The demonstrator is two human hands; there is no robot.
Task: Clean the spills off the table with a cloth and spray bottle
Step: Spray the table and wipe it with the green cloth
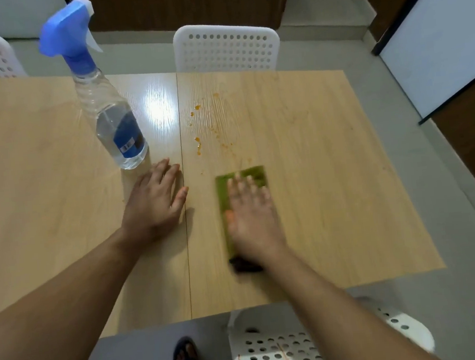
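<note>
The green cloth [243, 205] is pressed flat under the right hand [253, 221], fingers straight; the orange spills [199, 146] lie just beyond it; the left hand [155, 201] rests open on the bench [330, 171]

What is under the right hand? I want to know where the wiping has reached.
The green cloth lies flat under the right hand, near the orange spills. The table surface beneath the cloth is covered, so any spill there cannot be seen.

- Looking forward and steeply down from head height, wide-angle, onto the table [298, 134].
- Sitting close above both forearms, taking in the floor and the chair [226, 48] beyond the far edge.
</note>
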